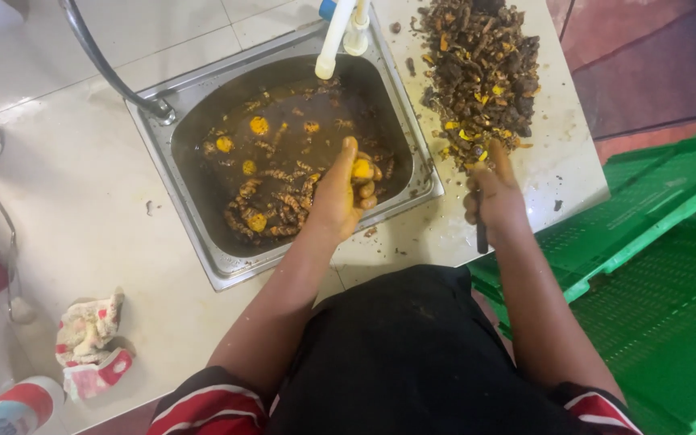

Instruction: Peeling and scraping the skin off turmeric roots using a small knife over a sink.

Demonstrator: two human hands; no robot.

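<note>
Black cloth across the person's lap (pixel 412 354) fills the near edge, with red-and-white striped sleeves (pixel 203 407) at either side. Left of the left forearm, a crumpled red-and-white rag (pixel 90 342) lies on the pale, glossy worktop (pixel 82 217), which is flecked with brown scraps. Right of the right arm, green perforated plastic crates (pixel 654 266) stand off the worktop's edge over a reddish floor (pixel 646 72).

Left hand (pixel 340 197) hangs over the square stainless-steel sink (pixel 203 234), its fingers curled around a peeled, bright yellow turmeric root (pixel 362 169). Around and beyond that hand, murky brown water holds more brown unpeeled roots and yellow cut pieces (pixel 271 205). Right hand (pixel 493 197) rests on the worktop just right of the sink, closed on the dark handle of a knife (pixel 482 234), handle end pointing back toward the body.

Beyond the right hand, touching its fingertips, lies a heap of dark brown peelings with yellow bits (pixel 477 72). Beyond the left hand, a white plastic tap (pixel 336 36) reaches over the sink's far rim, and a grey curved hose (pixel 106 68) meets the sink's left corner.
</note>
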